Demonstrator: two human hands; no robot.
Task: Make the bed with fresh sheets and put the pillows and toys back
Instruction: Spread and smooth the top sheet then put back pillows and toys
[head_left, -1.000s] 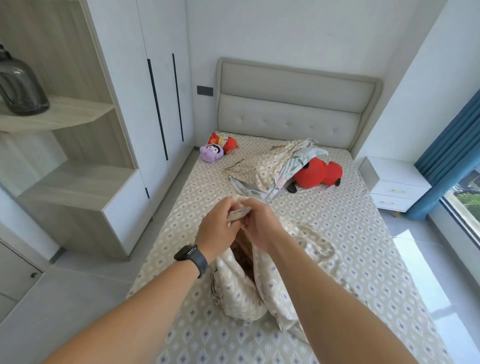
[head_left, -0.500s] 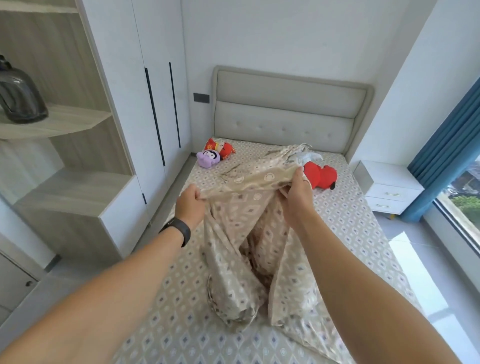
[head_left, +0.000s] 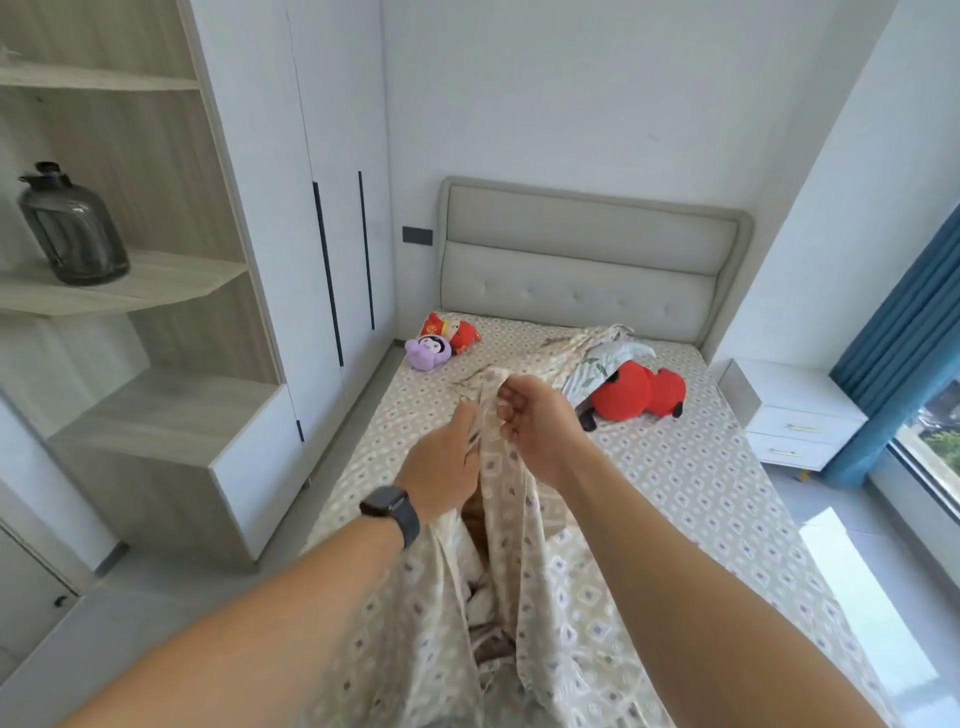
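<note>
While both hands (head_left: 488, 441) pinch it, patterned cloth (head_left: 514, 561) hangs creased

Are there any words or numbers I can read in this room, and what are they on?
None can be read.
Red doll: a small gold mark on its hat, too blurred to read.
Watch on the left wrist: screen dark, shows nothing.
Dark jug on the shelf: no label visible.
</note>
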